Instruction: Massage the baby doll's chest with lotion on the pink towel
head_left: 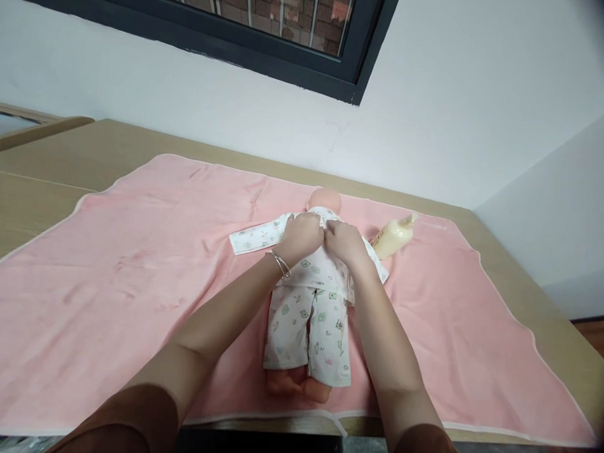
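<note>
We pinch, left hand (303, 236) and right hand (346, 242) close together, the upper part of the patterned shirt (321, 271) on the doll (326, 199), lying on the pink blanket (145, 246); we should handle the cloth lightly, keeping it flat.

We list: white walls (438, 92); one dark-framed window (230, 40), pale bars (282, 12) and brown brickwork (298, 16) showing within; a light wood-toned table (55, 155) along the wall; at far right, reddish-brown floor (600, 340), possibly wooden, in shadow.
</note>
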`<state>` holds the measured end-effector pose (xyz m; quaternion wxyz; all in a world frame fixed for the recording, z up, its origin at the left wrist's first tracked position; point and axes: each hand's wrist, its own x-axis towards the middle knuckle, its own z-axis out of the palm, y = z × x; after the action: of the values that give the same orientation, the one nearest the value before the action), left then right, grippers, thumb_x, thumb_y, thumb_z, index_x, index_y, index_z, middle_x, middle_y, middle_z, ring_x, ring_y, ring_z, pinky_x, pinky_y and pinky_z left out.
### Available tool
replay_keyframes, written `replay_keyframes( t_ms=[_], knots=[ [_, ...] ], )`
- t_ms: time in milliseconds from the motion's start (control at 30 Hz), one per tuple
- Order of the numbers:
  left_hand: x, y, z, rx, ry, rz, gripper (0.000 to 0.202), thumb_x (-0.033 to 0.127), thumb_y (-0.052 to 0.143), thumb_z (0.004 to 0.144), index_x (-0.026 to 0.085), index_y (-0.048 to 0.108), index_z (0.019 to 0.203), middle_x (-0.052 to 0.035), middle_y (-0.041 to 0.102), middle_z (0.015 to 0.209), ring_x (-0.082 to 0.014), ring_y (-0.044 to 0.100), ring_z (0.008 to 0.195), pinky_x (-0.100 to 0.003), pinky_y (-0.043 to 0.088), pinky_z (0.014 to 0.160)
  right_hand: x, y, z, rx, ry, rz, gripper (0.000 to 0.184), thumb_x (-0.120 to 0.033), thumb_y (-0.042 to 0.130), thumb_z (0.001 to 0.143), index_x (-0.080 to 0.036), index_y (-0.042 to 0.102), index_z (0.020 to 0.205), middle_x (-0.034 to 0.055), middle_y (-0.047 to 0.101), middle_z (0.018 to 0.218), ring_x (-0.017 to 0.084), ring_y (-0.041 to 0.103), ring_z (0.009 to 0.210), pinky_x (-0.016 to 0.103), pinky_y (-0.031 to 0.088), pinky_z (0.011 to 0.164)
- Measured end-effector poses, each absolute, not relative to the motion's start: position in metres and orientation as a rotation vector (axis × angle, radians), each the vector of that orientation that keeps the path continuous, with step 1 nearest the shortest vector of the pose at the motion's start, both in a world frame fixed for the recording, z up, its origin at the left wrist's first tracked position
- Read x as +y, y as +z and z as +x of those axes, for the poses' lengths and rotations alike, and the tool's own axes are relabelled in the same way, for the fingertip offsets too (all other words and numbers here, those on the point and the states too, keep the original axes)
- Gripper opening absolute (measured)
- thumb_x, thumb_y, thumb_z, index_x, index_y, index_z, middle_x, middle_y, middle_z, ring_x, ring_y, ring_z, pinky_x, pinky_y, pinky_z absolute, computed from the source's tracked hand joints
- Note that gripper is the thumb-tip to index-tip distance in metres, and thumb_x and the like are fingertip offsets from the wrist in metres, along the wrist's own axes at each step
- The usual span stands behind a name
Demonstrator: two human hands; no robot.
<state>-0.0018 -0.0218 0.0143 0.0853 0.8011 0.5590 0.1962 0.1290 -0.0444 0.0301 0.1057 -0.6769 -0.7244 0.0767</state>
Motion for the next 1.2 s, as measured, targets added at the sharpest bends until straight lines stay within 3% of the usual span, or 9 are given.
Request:
replay_keyframes(
  t_ms=[67,167,333,467,633,833,967,1067,1200],
  knots=[
    [-0.027,0.019,0.000,1.678,0.529,2.421,0.026,0.015,0.048,0.093,0.015,0.074,0.099,-0.0168,0.079,0.109,-0.0324,0.074,0.108,-0.049,0.048,0.107,-0.049,0.034,0.127,-2.155,0.275,-1.927,0.039,-0.023,0.039,0.098,-0.025,0.077,0.110,0.0093,0.079,0.118,0.028,0.070,0.116,0.039,0.046,0.104],
    [-0.022,0.011,-0.001,1.702,0.621,2.377,0.027,0.018,0.049,0.094,0.016,0.073,0.106,-0.0175,0.078,0.118,-0.0334,0.071,0.115,-0.050,0.049,0.106,-0.043,0.026,0.132,-2.049,0.295,-1.920,0.042,-0.024,0.041,0.097,-0.028,0.074,0.123,0.0056,0.075,0.134,0.026,0.065,0.126,0.037,0.045,0.108],
    [-0.002,-0.019,-0.005,1.743,0.806,2.185,0.042,0.040,0.047,0.101,0.015,0.066,0.130,-0.0191,0.066,0.144,-0.0348,0.057,0.139,-0.062,0.035,0.123,-0.023,0.001,0.143,-1.876,0.293,-2.004,0.046,-0.042,0.037,0.103,-0.022,0.068,0.131,0.0129,0.069,0.141,0.029,0.061,0.131,0.045,0.044,0.111],
    [0.003,-0.030,-0.003,1.717,0.838,2.123,0.046,0.041,0.047,0.102,0.018,0.061,0.139,-0.0169,0.058,0.156,-0.0324,0.048,0.149,-0.064,0.022,0.129,-0.019,-0.009,0.142,-1.811,0.287,-2.026,0.053,-0.047,0.034,0.104,-0.018,0.061,0.139,0.0166,0.064,0.147,0.034,0.055,0.139,0.057,0.036,0.118],
    [0.002,-0.030,-0.002,1.689,0.834,2.103,0.046,0.040,0.046,0.103,0.023,0.058,0.144,-0.0133,0.051,0.163,-0.0299,0.042,0.156,-0.065,0.018,0.131,-0.020,-0.013,0.139,-1.790,0.305,-2.029,0.055,-0.045,0.031,0.104,-0.019,0.056,0.146,0.0178,0.050,0.163,0.035,0.043,0.150,0.066,0.024,0.124],
    [-0.002,-0.033,-0.002,1.676,0.938,2.160,0.045,0.030,0.036,0.105,0.021,0.060,0.142,-0.0120,0.057,0.158,-0.0273,0.044,0.154,-0.062,0.019,0.133,-0.026,-0.009,0.130,-1.790,0.049,-1.876,0.061,-0.033,0.034,0.102,-0.012,0.044,0.158,0.0192,0.028,0.174,0.032,0.024,0.162,0.064,0.014,0.129],
    [-0.003,-0.041,0.000,1.493,1.149,2.256,0.051,0.016,0.030,0.102,0.015,0.057,0.146,-0.0127,0.060,0.155,-0.0219,0.047,0.152,-0.050,0.021,0.135,-0.026,-0.011,0.122,-2.013,0.125,-1.735,0.059,-0.028,0.036,0.100,-0.015,0.050,0.155,0.0139,0.039,0.171,0.028,0.030,0.160,0.057,0.015,0.132],
    [-0.001,-0.048,-0.001,1.409,1.247,2.162,0.052,0.028,0.026,0.108,0.015,0.050,0.152,-0.0150,0.059,0.155,-0.0234,0.053,0.148,-0.047,0.034,0.129,-0.028,-0.014,0.119,-2.042,0.163,-1.736,0.057,-0.026,0.035,0.100,-0.017,0.055,0.152,0.0115,0.041,0.170,0.027,0.032,0.159,0.055,0.019,0.131],
    [0.001,-0.053,-0.004,1.333,1.351,2.076,0.058,0.041,0.024,0.110,0.011,0.046,0.154,-0.0195,0.058,0.155,-0.0271,0.054,0.146,-0.045,0.042,0.123,-0.030,-0.015,0.117,-1.910,-0.021,-1.794,0.058,-0.028,0.035,0.102,-0.014,0.048,0.156,0.0158,0.033,0.173,0.028,0.024,0.162,0.056,0.015,0.131]
  ],
)
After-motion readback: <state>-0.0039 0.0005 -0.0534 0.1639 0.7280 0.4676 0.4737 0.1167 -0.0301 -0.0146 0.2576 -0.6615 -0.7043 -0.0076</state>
